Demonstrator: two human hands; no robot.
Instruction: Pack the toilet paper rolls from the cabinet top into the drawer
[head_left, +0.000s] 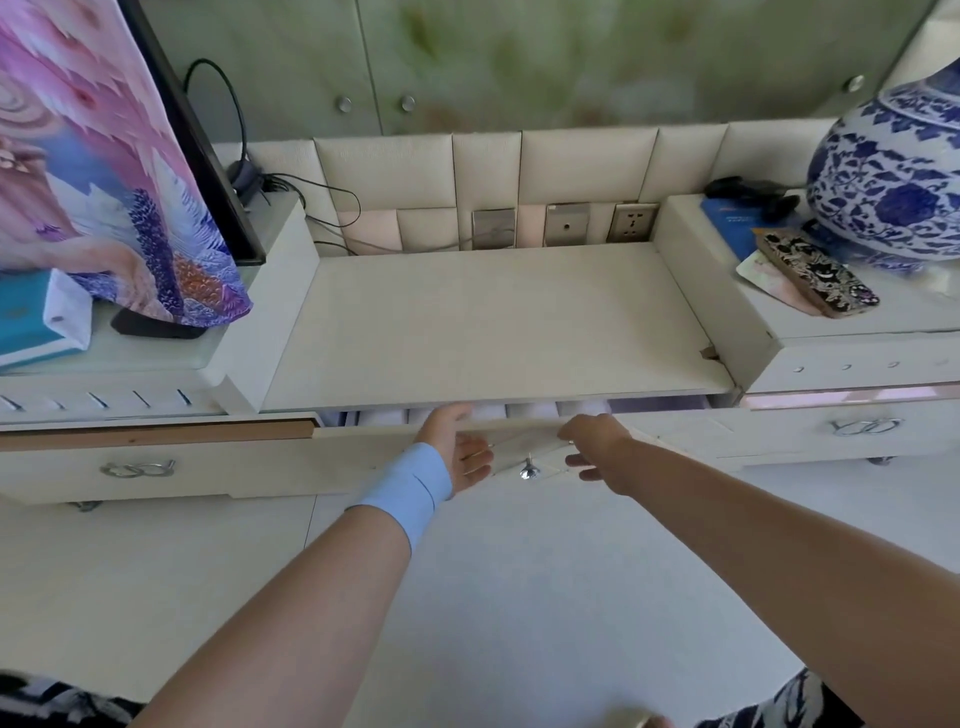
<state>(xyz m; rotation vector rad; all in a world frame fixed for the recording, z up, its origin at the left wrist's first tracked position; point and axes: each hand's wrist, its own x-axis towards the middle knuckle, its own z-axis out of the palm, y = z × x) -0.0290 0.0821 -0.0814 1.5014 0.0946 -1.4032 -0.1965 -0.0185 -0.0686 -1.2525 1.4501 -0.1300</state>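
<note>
The middle drawer (363, 447) of the white cabinet stands only a narrow gap open. Through that gap I see the tops of several white toilet paper rolls (530, 409) in a row inside. My left hand (457, 447), with a light blue band on the wrist, rests against the drawer front, thumb over its top edge. My right hand (592, 441) also lies on the drawer front, fingers spread, just right of the crystal knob (529, 470). Neither hand holds a roll. The cabinet top (488, 322) above the drawer carries no rolls.
A screen draped with a pink and purple cloth (104, 156) stands at left beside a teal box (26, 317). A blue-and-white vase (893, 176), a phone (818, 273) and a blue book (727, 223) sit at right. Wall sockets (566, 223) and cables line the back.
</note>
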